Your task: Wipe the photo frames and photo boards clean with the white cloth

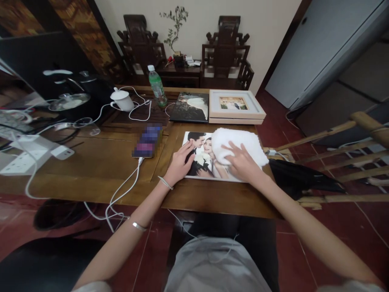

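You sit at a wooden counter (100, 162) with both hands on one photo print (200, 156), which lies flat near the counter's front edge. Take this print as your landmark. Its long axis runs left to right across the counter, and the two people pictured in it stand with heads toward the far side, feet toward you.

Your left hand (180, 162) rests flat on the print's left edge, fingers spread and open, gripping nothing. Your right hand (241, 162) presses down, fingers loosely spread, on one white towel (238, 146) that covers the print's right half.

Beyond the print, on the far side, lie two more pictures side by side: one dark photo album (190, 107) and, to its right, one pale framed photo (234, 106). Left of the print lies one phone (147, 141), its screen blurred, with a white cable (121, 190) trailing off the counter's front edge. Farther back and left of the print stand one green bottle (157, 86) and one white kettle (121, 99). Far left sits one white power strip (27, 156). Against the back wall, beyond the print, stand two dark wooden chairs (226, 52).
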A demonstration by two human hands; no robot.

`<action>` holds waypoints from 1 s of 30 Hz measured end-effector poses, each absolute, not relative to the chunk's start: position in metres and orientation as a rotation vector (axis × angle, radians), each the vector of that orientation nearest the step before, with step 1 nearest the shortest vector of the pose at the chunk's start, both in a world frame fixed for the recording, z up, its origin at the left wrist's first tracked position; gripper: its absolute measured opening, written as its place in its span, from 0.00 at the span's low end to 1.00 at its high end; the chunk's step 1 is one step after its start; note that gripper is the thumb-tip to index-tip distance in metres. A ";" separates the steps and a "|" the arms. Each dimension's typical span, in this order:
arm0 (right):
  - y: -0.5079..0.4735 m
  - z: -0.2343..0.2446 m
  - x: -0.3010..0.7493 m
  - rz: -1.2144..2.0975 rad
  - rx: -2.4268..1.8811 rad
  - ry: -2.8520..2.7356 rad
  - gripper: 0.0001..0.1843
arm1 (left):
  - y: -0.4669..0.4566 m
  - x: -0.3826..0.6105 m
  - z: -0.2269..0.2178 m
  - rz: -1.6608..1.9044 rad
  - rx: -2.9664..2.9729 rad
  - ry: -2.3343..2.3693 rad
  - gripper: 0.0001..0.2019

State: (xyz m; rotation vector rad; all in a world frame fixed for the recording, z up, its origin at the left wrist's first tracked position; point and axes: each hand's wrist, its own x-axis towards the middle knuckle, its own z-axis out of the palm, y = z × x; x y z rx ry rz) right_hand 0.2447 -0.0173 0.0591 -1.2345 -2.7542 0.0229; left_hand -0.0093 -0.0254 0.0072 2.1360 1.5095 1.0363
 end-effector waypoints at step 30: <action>-0.035 0.046 0.283 0.026 -1.188 -2.670 0.19 | -0.024 -0.008 0.004 1.108 2.152 1.464 0.19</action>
